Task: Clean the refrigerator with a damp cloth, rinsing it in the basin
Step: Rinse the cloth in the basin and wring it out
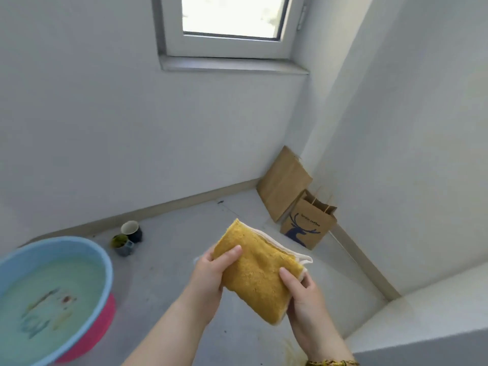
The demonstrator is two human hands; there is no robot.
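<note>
I hold a folded yellow cloth with a white underside in front of me, above the grey floor. My left hand grips its left edge, thumb on top. Gripping the lower right edge is my right hand, thumb also on top. A light blue basin with water in it stands on the floor at the lower left, resting on something pink. A white surface at the lower right may be the refrigerator's top; I cannot tell.
Two small cups stand on the floor by the far wall, right of the basin. Two brown paper bags lean in the corner. A window sits high in the far wall.
</note>
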